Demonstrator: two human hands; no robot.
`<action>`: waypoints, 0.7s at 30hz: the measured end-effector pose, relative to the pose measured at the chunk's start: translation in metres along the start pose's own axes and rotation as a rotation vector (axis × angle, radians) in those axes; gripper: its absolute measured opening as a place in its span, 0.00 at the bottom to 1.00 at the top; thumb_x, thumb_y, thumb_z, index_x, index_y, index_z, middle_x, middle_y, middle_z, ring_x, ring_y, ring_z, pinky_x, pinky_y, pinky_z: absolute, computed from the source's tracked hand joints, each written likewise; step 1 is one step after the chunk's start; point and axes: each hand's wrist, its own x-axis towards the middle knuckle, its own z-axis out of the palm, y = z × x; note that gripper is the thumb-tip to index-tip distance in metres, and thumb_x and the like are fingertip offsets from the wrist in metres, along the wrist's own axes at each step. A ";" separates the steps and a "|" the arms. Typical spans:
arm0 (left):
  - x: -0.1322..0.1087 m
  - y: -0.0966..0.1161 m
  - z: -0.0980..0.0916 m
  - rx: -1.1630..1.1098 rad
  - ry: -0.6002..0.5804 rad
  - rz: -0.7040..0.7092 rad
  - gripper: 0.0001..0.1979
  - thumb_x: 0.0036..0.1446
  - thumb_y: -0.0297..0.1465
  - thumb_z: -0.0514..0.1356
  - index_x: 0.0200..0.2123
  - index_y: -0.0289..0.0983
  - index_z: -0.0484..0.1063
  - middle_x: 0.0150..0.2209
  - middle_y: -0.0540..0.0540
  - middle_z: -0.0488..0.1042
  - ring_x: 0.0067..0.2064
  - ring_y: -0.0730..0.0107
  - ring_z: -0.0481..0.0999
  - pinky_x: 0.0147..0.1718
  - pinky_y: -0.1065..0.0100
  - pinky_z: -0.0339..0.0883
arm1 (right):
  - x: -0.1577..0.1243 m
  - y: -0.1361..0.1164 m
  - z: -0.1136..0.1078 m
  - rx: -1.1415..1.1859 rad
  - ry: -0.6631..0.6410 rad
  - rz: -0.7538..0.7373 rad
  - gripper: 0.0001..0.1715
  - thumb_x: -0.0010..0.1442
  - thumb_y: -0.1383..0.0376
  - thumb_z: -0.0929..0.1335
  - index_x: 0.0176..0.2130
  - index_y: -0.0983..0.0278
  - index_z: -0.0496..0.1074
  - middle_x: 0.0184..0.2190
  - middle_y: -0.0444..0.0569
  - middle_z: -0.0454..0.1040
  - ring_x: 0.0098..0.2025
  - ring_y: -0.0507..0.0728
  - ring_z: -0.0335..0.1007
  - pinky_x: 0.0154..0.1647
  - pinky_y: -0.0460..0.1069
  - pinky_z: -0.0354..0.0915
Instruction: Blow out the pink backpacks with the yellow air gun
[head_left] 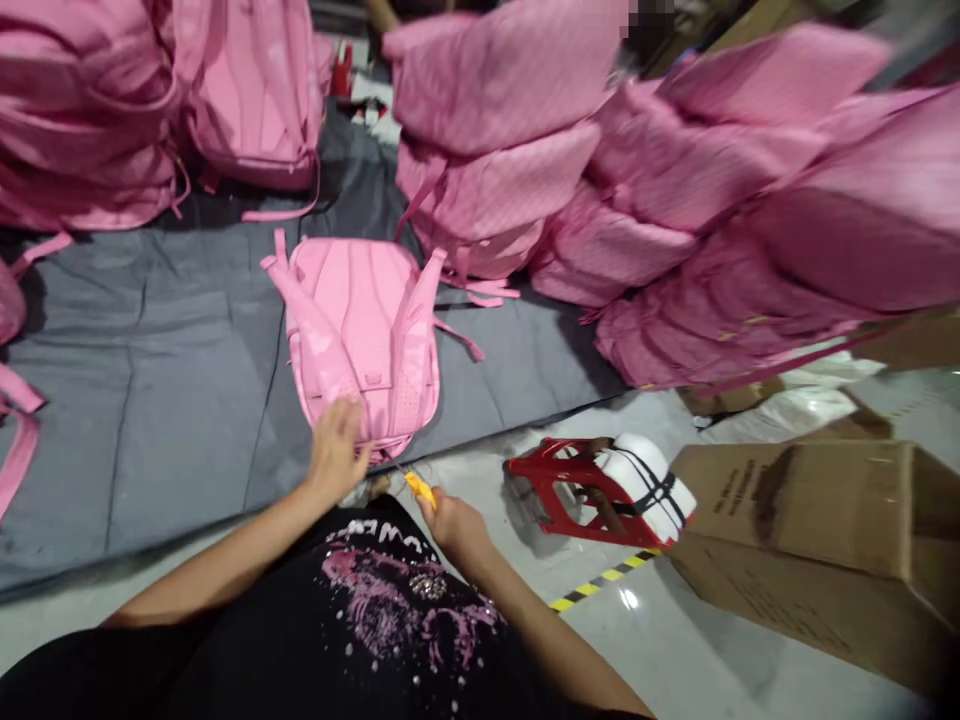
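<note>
A pink backpack (367,300) lies on the grey-covered table, its back panel and shoulder straps facing up and its base near the table's front edge. My left hand (337,450) rests on the lower left of the backpack, fingers stretched out over a strap end. Just off the base, my right hand (454,520) is closed around a small yellow-handled tool (421,489). A thin tip points from the tool toward the backpack's bottom edge; its exact kind is too blurred to make out.
Stacked pink backpacks (495,130) crowd the table's right side, and more backpacks (82,110) stand at the back left. Grey cloth (187,330) covers the table. Right of me are a red stool (570,490) with a white pad and a large cardboard box (795,520).
</note>
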 end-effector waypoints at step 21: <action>0.060 0.085 0.002 -0.954 0.354 -0.311 0.30 0.53 0.39 0.63 0.60 0.47 0.64 0.55 0.48 0.75 0.60 0.59 0.70 0.50 0.64 0.72 | -0.015 0.025 0.019 0.281 0.451 -0.247 0.28 0.69 0.56 0.54 0.55 0.69 0.69 0.40 0.59 0.81 0.40 0.63 0.79 0.39 0.49 0.66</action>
